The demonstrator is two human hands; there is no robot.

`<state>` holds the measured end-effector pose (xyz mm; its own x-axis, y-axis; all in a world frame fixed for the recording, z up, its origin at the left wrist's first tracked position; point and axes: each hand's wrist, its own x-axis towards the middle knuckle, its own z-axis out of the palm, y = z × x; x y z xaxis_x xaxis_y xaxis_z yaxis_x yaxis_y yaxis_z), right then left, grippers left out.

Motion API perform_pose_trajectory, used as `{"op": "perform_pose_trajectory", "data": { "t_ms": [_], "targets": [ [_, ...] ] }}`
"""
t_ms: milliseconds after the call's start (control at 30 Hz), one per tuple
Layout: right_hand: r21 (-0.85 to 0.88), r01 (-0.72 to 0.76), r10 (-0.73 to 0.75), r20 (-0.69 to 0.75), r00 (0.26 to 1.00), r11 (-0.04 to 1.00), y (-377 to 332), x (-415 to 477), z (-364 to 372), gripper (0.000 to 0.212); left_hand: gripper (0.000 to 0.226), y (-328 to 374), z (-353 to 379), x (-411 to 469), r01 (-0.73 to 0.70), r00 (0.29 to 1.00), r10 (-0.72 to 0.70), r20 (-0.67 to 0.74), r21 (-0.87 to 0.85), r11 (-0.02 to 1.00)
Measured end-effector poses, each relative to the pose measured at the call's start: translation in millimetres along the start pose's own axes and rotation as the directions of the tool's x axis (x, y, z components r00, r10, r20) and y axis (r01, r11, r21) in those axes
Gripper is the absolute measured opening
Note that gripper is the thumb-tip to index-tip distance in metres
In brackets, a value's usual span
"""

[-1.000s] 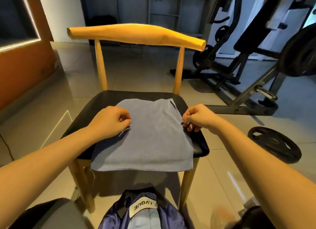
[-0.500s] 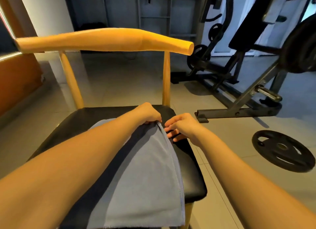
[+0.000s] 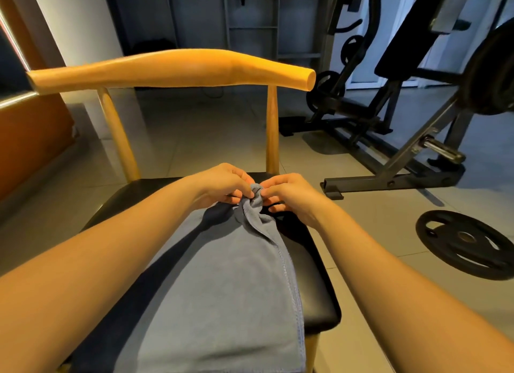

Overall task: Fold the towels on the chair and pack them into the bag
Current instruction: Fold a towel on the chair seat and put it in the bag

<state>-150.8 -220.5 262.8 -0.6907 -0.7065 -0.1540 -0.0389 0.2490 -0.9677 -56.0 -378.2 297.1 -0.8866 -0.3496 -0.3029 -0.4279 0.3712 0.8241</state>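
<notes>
The blue-grey towel (image 3: 222, 289) lay lengthwise on the black seat of the chair (image 3: 317, 294), its far end bunched near the seat's back edge. There the left hand (image 3: 222, 184) and right hand (image 3: 290, 194) met, fingers (image 3: 274, 199) pinching the gathered corners, seemingly to align them for folding. No bag showed.

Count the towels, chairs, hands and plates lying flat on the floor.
Towel: 1
Chair: 1
Hands: 2, left hand and right hand, both pinching the towel
Plate flat on the floor: 1
Total: 5
</notes>
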Motion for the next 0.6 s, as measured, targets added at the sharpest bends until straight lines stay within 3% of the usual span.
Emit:
{"op": "perform_pose_trajectory", "data": {
  "t_ms": [167,367,467,600],
  "targets": [
    [0.025,0.014,-0.015,0.019,1.000,1.000,-2.8,-2.9,1.5,0.010,0.025,0.2,-1.4,-3.4,0.043,0.999,-0.039,0.028,-0.166,0.985],
    [0.047,0.035,-0.038,0.067,0.997,0.998,-6.4,-4.5,2.8,0.012,0.006,10.9,-3.8,-10.6,-0.025,0.999,0.026,-0.026,0.034,0.999],
    [0.123,-0.004,-0.012,0.132,0.991,0.992,-8.4,-5.0,1.3,0.019,0.007,16.3,-5.9,-11.4,-0.060,0.996,0.067,-0.053,0.116,0.991],
    [0.053,-0.007,-0.002,0.173,0.985,0.999,-9.1,-3.7,2.3,0.017,0.007,21.2,-4.8,-12.9,-0.157,0.981,0.175,-0.082,0.193,0.969]
  ]
}}
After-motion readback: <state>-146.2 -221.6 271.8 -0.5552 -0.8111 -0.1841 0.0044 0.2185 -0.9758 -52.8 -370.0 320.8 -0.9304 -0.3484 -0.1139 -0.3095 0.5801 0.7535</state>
